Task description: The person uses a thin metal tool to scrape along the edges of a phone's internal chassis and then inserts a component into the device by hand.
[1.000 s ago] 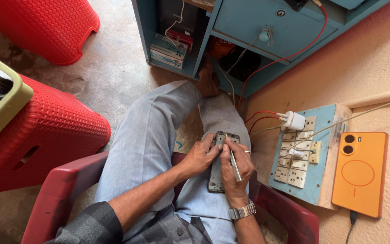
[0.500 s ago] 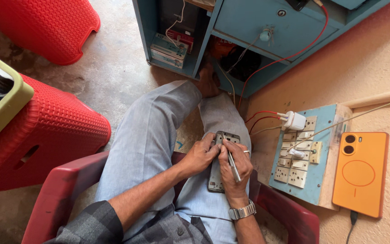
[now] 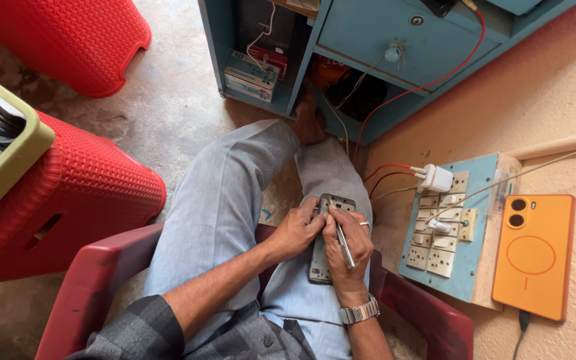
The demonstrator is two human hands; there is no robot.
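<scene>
A dark, opened phone (image 3: 321, 257) lies on my lap over light blue trousers. My left hand (image 3: 298, 230) grips its left edge and steadies it. My right hand (image 3: 347, 241) holds a thin metal tool (image 3: 345, 245) like a pen, its tip on the upper part of the phone. A ring and a metal wristwatch (image 3: 360, 312) are on that right hand and wrist. Both hands cover much of the phone.
I sit in a red plastic chair (image 3: 95, 280). A red stool (image 3: 68, 200) carrying a green tray (image 3: 15, 167) stands at left. At right are a blue switchboard (image 3: 445, 233) with a white plug, an orange phone (image 3: 535, 257), and a blue cabinet (image 3: 395, 53) ahead.
The hands stay on the phone; my right hand has shifted the tool slightly along the phone's upper part. Nothing else has moved.
</scene>
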